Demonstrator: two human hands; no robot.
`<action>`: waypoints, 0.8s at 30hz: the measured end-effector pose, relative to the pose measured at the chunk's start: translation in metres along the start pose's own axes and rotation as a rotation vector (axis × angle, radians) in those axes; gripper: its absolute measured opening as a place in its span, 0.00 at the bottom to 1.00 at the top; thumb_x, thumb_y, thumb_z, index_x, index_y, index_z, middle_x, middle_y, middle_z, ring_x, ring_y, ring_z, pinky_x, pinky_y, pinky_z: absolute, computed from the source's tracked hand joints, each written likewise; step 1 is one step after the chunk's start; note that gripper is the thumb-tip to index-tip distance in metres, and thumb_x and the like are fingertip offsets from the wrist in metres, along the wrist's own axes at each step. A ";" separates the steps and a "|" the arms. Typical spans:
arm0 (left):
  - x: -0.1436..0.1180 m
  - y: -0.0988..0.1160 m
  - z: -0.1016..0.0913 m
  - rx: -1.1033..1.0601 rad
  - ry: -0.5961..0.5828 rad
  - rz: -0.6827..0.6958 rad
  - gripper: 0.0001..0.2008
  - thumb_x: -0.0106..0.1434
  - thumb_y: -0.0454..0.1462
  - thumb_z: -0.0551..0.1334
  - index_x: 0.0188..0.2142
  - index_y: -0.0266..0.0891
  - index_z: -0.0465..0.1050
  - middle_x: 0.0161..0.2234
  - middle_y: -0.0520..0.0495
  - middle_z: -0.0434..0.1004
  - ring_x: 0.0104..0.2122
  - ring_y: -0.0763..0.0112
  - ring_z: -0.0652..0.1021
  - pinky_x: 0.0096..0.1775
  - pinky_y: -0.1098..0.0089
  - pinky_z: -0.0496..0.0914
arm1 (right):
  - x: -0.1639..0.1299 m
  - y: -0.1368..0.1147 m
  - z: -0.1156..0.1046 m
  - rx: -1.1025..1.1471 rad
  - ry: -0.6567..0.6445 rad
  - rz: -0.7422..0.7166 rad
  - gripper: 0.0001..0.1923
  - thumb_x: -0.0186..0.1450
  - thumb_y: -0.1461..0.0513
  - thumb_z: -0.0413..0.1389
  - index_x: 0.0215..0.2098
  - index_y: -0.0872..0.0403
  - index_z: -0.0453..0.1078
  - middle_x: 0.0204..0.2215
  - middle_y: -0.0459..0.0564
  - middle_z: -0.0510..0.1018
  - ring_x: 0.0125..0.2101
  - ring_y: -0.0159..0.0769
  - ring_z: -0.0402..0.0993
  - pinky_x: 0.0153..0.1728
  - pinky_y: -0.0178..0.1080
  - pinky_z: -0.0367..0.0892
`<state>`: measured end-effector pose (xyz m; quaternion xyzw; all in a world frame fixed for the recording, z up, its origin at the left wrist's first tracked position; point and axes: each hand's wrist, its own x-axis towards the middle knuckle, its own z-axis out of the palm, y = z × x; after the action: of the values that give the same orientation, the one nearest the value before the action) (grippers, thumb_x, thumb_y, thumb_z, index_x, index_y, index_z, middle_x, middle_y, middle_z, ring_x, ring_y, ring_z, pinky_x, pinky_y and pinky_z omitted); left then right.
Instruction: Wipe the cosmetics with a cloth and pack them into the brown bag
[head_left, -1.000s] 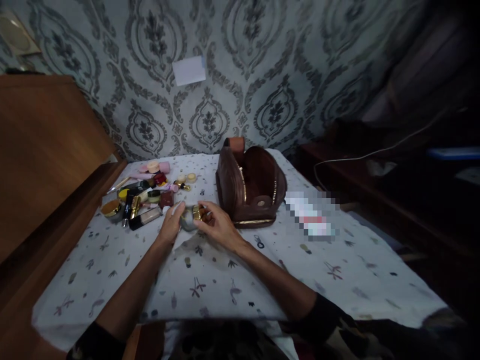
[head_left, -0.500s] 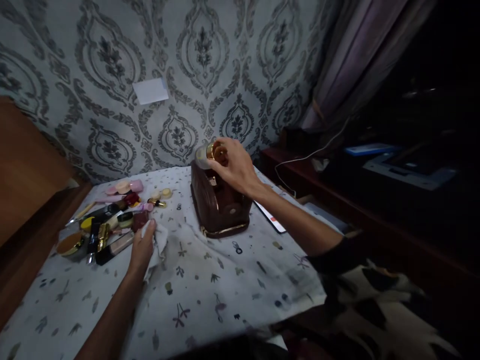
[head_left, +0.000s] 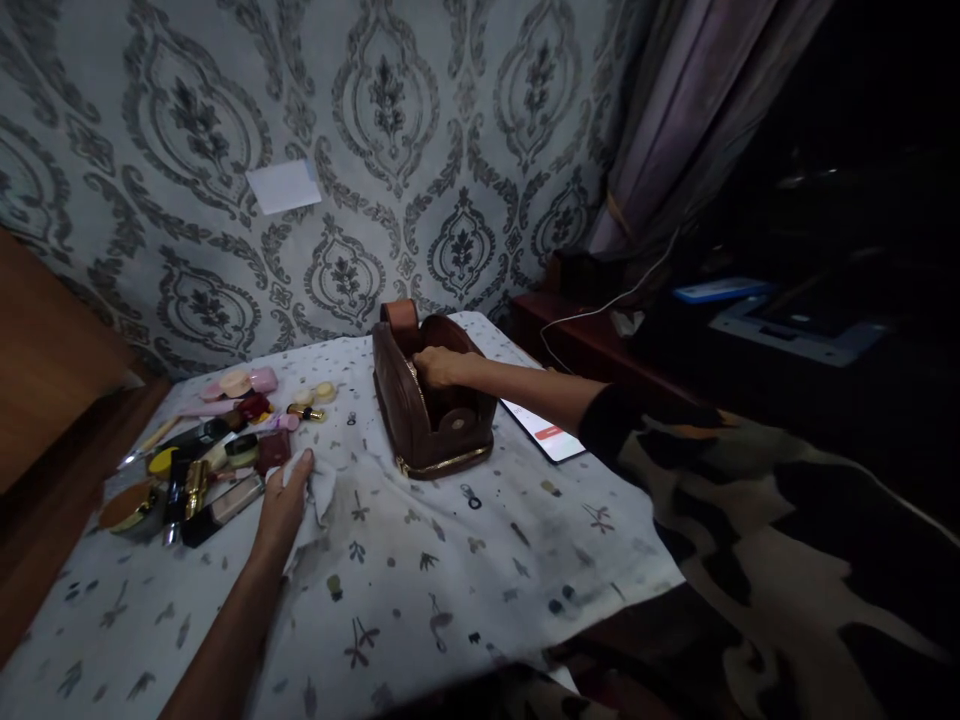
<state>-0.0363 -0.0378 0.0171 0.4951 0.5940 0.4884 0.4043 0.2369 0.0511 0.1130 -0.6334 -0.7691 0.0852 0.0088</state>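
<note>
A brown cosmetic bag (head_left: pixel 391 385) stands unzipped on the printed tablecloth (head_left: pixel 420 610), its strap handle (head_left: pixel 402 315) raised at the back. My right hand (head_left: pixel 444 368) reaches down into its opening; the fingers are hidden, so whatever they hold does not show. On the left, my left hand (head_left: pixel 281 505) closes on a crumpled white wipe (head_left: pixel 321 488) resting on the cloth. Beside that hand lie loose cosmetics: a small maroon case (head_left: pixel 273 450), a foundation bottle (head_left: pixel 229 503), a gold tube (head_left: pixel 196 487) and a dark-lidded jar (head_left: pixel 241 450).
Right of the bag lies a phone (head_left: pixel 559 440) with a lit screen. Small yellowish pots (head_left: pixel 324 391) and pink items (head_left: pixel 262 379) sit farther back on the left. A white cable (head_left: pixel 607 303) runs over a dark red surface at the right. Patterned wallpaper (head_left: pixel 390 120) closes off the back.
My right hand has gone from above the bag down into it. The gold-and-clear jar it held is out of sight. The left hand stays on the wipe; the view has shifted slightly.
</note>
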 end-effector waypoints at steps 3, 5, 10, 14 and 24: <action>0.000 0.001 0.000 0.026 -0.005 0.010 0.26 0.47 0.60 0.65 0.25 0.39 0.72 0.22 0.51 0.74 0.30 0.64 0.74 0.36 0.69 0.69 | 0.005 0.000 0.003 0.022 -0.055 0.066 0.22 0.54 0.73 0.59 0.45 0.51 0.77 0.45 0.56 0.81 0.46 0.51 0.78 0.44 0.49 0.73; 0.001 0.001 0.000 0.045 0.003 0.022 0.26 0.47 0.61 0.65 0.24 0.39 0.72 0.23 0.50 0.75 0.31 0.63 0.75 0.37 0.68 0.69 | 0.005 0.001 0.004 0.038 -0.082 0.090 0.22 0.56 0.71 0.60 0.48 0.50 0.76 0.48 0.55 0.80 0.49 0.52 0.76 0.47 0.49 0.72; 0.000 0.000 0.001 0.069 -0.032 0.001 0.27 0.47 0.62 0.63 0.24 0.39 0.70 0.21 0.51 0.73 0.27 0.65 0.73 0.36 0.67 0.70 | -0.003 -0.002 0.002 0.055 -0.129 0.101 0.24 0.61 0.70 0.57 0.55 0.50 0.71 0.58 0.57 0.72 0.56 0.53 0.70 0.51 0.50 0.69; -0.001 -0.002 0.002 0.089 -0.052 0.017 0.27 0.48 0.62 0.63 0.25 0.39 0.70 0.22 0.51 0.73 0.27 0.64 0.73 0.38 0.66 0.70 | -0.009 -0.006 0.000 0.049 -0.116 0.095 0.29 0.64 0.69 0.55 0.63 0.53 0.61 0.60 0.61 0.68 0.59 0.52 0.68 0.53 0.51 0.68; -0.002 0.001 0.002 0.079 -0.048 -0.008 0.31 0.46 0.63 0.63 0.29 0.37 0.76 0.26 0.47 0.78 0.32 0.60 0.76 0.43 0.63 0.71 | -0.020 -0.004 -0.024 -0.036 -0.033 -0.016 0.24 0.65 0.65 0.56 0.60 0.59 0.60 0.54 0.68 0.72 0.52 0.54 0.72 0.47 0.47 0.68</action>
<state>-0.0335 -0.0395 0.0181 0.5198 0.6052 0.4508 0.4003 0.2397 0.0332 0.1393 -0.6257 -0.7757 0.0815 -0.0148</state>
